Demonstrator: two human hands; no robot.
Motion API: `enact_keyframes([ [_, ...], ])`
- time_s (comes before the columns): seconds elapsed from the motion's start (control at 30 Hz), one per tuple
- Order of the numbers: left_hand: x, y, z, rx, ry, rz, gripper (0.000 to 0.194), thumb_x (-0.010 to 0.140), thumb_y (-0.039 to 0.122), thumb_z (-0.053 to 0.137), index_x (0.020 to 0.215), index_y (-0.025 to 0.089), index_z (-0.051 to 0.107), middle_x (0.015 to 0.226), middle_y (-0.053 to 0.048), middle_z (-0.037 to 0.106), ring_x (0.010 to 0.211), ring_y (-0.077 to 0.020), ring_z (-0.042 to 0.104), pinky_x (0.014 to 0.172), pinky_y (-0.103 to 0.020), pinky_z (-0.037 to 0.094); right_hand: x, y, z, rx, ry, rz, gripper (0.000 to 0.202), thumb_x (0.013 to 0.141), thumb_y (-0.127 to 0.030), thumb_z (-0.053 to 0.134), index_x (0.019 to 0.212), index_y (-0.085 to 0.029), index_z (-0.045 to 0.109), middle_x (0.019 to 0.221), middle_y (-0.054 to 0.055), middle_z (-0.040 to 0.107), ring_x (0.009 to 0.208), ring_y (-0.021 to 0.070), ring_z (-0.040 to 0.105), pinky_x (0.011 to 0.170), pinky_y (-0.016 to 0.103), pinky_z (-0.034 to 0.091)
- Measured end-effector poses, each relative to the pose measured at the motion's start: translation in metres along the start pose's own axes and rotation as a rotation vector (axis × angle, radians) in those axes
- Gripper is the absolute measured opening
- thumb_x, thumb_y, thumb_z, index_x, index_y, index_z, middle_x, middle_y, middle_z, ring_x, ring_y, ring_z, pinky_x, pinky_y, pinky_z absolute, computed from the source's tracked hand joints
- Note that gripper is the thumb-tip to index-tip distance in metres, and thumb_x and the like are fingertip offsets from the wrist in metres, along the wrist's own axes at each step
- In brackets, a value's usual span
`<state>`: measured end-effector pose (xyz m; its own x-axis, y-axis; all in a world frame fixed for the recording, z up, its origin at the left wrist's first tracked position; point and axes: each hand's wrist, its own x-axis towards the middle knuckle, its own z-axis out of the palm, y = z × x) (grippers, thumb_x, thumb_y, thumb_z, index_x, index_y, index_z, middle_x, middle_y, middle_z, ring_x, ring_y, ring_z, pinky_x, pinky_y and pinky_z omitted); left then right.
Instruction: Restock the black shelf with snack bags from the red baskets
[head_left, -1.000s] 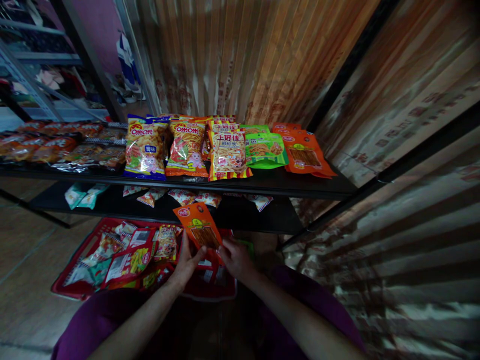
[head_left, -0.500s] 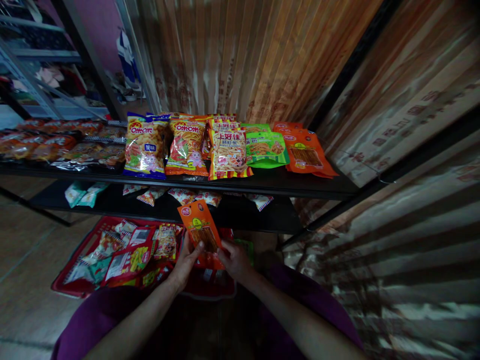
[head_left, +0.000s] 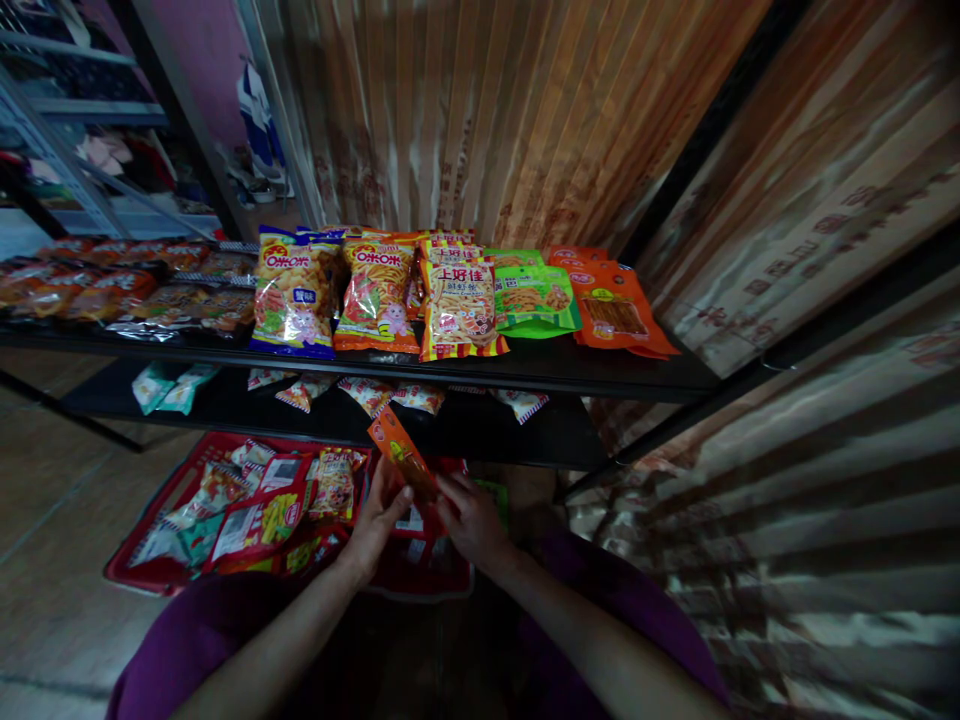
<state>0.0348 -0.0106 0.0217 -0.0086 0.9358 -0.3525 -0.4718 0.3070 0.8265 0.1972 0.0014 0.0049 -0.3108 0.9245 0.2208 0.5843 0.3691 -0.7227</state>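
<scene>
An orange snack packet (head_left: pixel 403 452) is held between both hands above a red basket (head_left: pixel 124 572), its front tilted so that it looks narrow. My left hand (head_left: pixel 376 515) grips its left side with the thumb in front. On its right lower edge, my right hand (head_left: pixel 471 517) has its fingers closed. Inside the basket lie several packets, among them a red and yellow one (head_left: pixel 259 524) and a prawn cracker bag (head_left: pixel 334 484). Similar orange packets (head_left: pixel 613 310) lie at the right end of the upper shelf.
The black upper shelf (head_left: pixel 525 376) bears blue bags (head_left: pixel 294 295), orange noodle-snack bags (head_left: pixel 379 295) and green packets (head_left: pixel 534 300). Small packets (head_left: pixel 304 390) lie on the lower shelf (head_left: pixel 480 440). A slanting black post (head_left: pixel 825 330) stands at right before a patterned curtain (head_left: pixel 840 500).
The orange packet has turned between my hands, from nearly facing the camera to a narrower, slanted view. Both hands stay on it in about the same place.
</scene>
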Motion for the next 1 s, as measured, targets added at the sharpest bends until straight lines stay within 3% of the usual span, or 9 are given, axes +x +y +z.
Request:
enact_keyframes([
  [0.17,0.004,-0.005,-0.002,-0.245,-0.062,-0.142,0.053,0.075,0.040,0.067,0.122,0.021,0.052,0.121,-0.009,0.062,0.114,-0.0240,0.056,0.095,-0.036,0.045,-0.013,-0.015,0.011,-0.197,-0.146,-0.200,0.038,0.089,-0.021,0.042,0.125,-0.024,0.054,0.110,0.010,0.059,0.095,0.0189,0.058,0.082,0.031,0.048],
  [0.3,0.007,0.002,-0.006,-0.322,-0.027,-0.239,0.043,0.081,0.041,0.059,0.116,0.015,0.058,0.108,-0.009,0.068,0.104,-0.0244,0.061,0.090,-0.036,0.048,-0.018,-0.027,0.013,-0.169,-0.245,-0.261,0.040,0.087,-0.029,0.049,0.126,-0.022,0.052,0.118,0.010,0.056,0.100,0.0198,0.057,0.084,0.032,0.050],
  [0.4,0.008,0.009,-0.011,-0.349,-0.040,-0.299,0.044,0.081,0.039,0.057,0.117,0.013,0.057,0.107,-0.010,0.069,0.101,-0.0265,0.063,0.091,-0.039,0.048,-0.015,-0.027,0.010,-0.065,-0.221,-0.242,0.038,0.089,-0.032,0.047,0.126,-0.023,0.053,0.118,0.009,0.057,0.104,0.0196,0.056,0.088,0.033,0.049],
  [0.5,0.009,0.014,-0.015,-0.362,-0.035,-0.315,0.043,0.080,0.034,0.059,0.118,0.014,0.056,0.107,-0.010,0.069,0.100,-0.0271,0.063,0.092,-0.041,0.046,-0.008,-0.017,0.008,0.040,-0.047,-0.138,0.032,0.090,-0.027,0.043,0.119,-0.023,0.058,0.113,0.009,0.060,0.105,0.0198,0.056,0.091,0.036,0.047],
  [0.63,0.008,0.016,-0.018,-0.363,-0.038,-0.349,0.042,0.080,0.031,0.058,0.119,0.014,0.055,0.106,-0.010,0.069,0.099,-0.0265,0.064,0.092,-0.041,0.046,0.004,0.006,0.006,0.269,0.150,0.180,0.032,0.085,-0.032,0.050,0.114,-0.024,0.060,0.112,0.009,0.061,0.101,0.0204,0.058,0.090,0.038,0.047],
  [0.77,0.006,0.013,-0.019,-0.341,-0.046,-0.423,0.039,0.082,0.028,0.055,0.117,0.012,0.055,0.100,-0.012,0.071,0.096,-0.0261,0.066,0.091,-0.041,0.047,0.014,0.022,0.000,0.640,0.125,0.493,0.043,0.075,-0.047,0.063,0.110,-0.024,0.062,0.111,0.009,0.064,0.103,0.0225,0.060,0.093,0.041,0.045],
  [0.87,0.004,0.010,-0.017,-0.325,-0.077,-0.487,0.037,0.083,0.027,0.054,0.116,0.011,0.056,0.099,-0.012,0.071,0.097,-0.0262,0.066,0.092,-0.041,0.046,0.018,0.024,-0.005,0.844,0.111,0.569,0.049,0.068,-0.054,0.068,0.105,-0.022,0.064,0.114,0.009,0.065,0.107,0.0227,0.059,0.096,0.039,0.043],
  [1.0,0.002,0.006,-0.015,-0.299,-0.126,-0.526,0.039,0.082,0.026,0.056,0.117,0.011,0.056,0.102,-0.012,0.071,0.101,-0.0261,0.064,0.093,-0.040,0.046,0.020,0.022,-0.009,0.944,0.126,0.641,0.051,0.057,-0.055,0.075,0.094,-0.021,0.067,0.102,0.007,0.070,0.098,0.0228,0.063,0.089,0.037,0.047],
])
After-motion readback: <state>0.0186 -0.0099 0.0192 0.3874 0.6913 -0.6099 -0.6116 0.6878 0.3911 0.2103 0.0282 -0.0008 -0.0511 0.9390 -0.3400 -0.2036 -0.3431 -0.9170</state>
